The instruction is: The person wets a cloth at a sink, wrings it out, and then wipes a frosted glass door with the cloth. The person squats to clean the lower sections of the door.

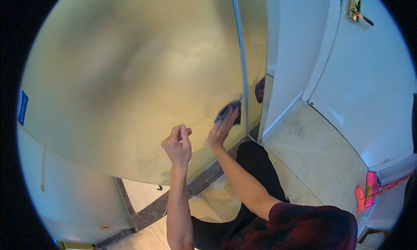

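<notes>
My right hand (pixel 224 128) presses a dark cloth (pixel 231 113) flat against a large yellowish, glossy panel (pixel 146 87), low down and just left of its pale vertical edge strip (pixel 242 61). The fingers lie extended over the cloth. To the left, my left hand (pixel 179 142) is raised in front of the same panel with its fingers curled in and the thumb against them; nothing shows in it. Blurred reflections and faint smudges mark the panel's surface around the cloth.
A white door (pixel 374 74) with a brass-coloured handle (pixel 361 15) stands at right. A pink and orange broom and dustpan set (pixel 366 191) rests by the wall. Dark stone trim (pixel 208 181) runs along the panel's base. A blue label (pixel 22 108) is at far left.
</notes>
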`<act>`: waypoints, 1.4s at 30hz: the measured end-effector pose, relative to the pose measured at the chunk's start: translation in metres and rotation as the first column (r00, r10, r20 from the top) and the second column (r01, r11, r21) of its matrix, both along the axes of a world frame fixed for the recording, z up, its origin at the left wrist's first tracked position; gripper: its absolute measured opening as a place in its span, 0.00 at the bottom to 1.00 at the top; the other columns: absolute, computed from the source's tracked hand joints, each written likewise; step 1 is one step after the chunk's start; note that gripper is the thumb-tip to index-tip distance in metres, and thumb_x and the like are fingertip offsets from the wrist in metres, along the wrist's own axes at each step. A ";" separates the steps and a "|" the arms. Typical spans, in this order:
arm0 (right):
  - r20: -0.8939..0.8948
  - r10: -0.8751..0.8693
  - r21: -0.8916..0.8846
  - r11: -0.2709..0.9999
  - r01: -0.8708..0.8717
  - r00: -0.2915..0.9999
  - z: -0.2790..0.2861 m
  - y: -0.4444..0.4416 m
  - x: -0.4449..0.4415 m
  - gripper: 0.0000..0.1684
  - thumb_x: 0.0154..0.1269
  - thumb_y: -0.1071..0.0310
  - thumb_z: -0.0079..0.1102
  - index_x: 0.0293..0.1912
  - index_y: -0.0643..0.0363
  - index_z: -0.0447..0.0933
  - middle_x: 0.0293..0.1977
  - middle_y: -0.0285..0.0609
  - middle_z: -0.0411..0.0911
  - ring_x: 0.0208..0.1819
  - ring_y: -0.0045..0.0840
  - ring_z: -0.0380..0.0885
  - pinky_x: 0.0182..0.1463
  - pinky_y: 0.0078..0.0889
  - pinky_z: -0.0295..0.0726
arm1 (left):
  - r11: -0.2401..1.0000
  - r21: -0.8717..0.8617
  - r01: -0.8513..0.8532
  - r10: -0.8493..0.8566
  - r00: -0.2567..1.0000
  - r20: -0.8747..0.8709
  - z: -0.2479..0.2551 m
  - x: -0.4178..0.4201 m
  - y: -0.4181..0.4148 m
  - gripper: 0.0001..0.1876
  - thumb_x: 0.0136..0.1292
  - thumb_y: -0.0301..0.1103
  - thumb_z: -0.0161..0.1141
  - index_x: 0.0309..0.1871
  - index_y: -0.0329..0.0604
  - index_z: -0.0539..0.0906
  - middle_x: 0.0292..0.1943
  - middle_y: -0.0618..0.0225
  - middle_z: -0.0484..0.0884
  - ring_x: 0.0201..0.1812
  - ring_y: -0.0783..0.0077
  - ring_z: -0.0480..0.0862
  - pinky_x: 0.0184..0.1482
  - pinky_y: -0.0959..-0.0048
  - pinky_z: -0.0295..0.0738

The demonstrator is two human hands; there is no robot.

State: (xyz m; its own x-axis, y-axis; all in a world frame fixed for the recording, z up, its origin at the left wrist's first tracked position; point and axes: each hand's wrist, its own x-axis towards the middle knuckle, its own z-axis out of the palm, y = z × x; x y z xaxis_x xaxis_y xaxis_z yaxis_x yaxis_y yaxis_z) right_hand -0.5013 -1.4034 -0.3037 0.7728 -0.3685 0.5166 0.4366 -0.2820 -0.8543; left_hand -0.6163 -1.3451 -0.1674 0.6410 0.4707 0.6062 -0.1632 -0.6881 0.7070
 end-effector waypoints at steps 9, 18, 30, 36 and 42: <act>0.228 0.332 -0.105 0.943 -0.316 0.915 0.029 0.025 -0.089 0.32 0.73 0.65 0.45 0.73 0.64 0.58 0.75 0.65 0.47 0.76 0.66 0.40 0.73 0.73 0.38 | 0.998 -0.067 0.001 -0.003 1.000 -0.024 0.004 -0.007 0.003 0.13 0.73 0.32 0.56 0.36 0.29 0.84 0.28 0.60 0.88 0.30 0.73 0.87 0.36 0.75 0.82; 0.255 0.085 -0.122 0.991 -0.055 0.963 0.016 -0.017 0.015 0.35 0.75 0.62 0.41 0.76 0.60 0.51 0.77 0.57 0.43 0.78 0.57 0.38 0.77 0.61 0.37 | 0.991 -0.108 -0.080 0.073 0.995 -0.066 0.005 -0.006 -0.007 0.13 0.73 0.32 0.56 0.37 0.30 0.85 0.30 0.59 0.89 0.33 0.72 0.89 0.40 0.75 0.82; 0.199 0.261 -0.162 0.959 -0.231 0.945 0.047 -0.029 -0.011 0.36 0.70 0.67 0.49 0.74 0.67 0.55 0.76 0.62 0.44 0.78 0.59 0.38 0.77 0.57 0.38 | 0.995 -0.091 0.049 -0.061 0.989 -0.135 -0.023 0.022 -0.014 0.12 0.72 0.31 0.57 0.39 0.29 0.85 0.30 0.57 0.89 0.33 0.71 0.89 0.40 0.74 0.82; 0.395 0.090 -0.188 0.982 -0.015 0.914 0.083 -0.050 0.058 0.35 0.71 0.65 0.46 0.74 0.60 0.56 0.77 0.57 0.45 0.78 0.58 0.39 0.75 0.65 0.37 | 0.987 -0.144 0.069 -0.090 0.985 -0.148 -0.023 0.025 -0.022 0.13 0.73 0.34 0.56 0.41 0.30 0.85 0.33 0.58 0.89 0.36 0.71 0.89 0.41 0.74 0.81; 0.178 0.039 -0.089 0.996 -0.023 0.983 -0.019 -0.037 0.058 0.35 0.77 0.58 0.33 0.76 0.66 0.48 0.77 0.60 0.42 0.79 0.53 0.39 0.78 0.51 0.36 | 0.965 -0.241 0.101 -0.162 0.956 -0.244 -0.067 0.001 -0.025 0.12 0.73 0.32 0.57 0.42 0.29 0.84 0.34 0.56 0.88 0.37 0.70 0.89 0.41 0.73 0.82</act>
State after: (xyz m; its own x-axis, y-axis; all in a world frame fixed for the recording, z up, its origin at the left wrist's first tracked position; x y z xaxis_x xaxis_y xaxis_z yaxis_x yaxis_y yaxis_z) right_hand -0.4436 -1.4400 -0.3229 0.6754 -0.2937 0.6765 0.5900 -0.3351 -0.7346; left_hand -0.6150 -1.3698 -0.2346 0.8271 0.4757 0.2993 -0.0318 -0.4920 0.8700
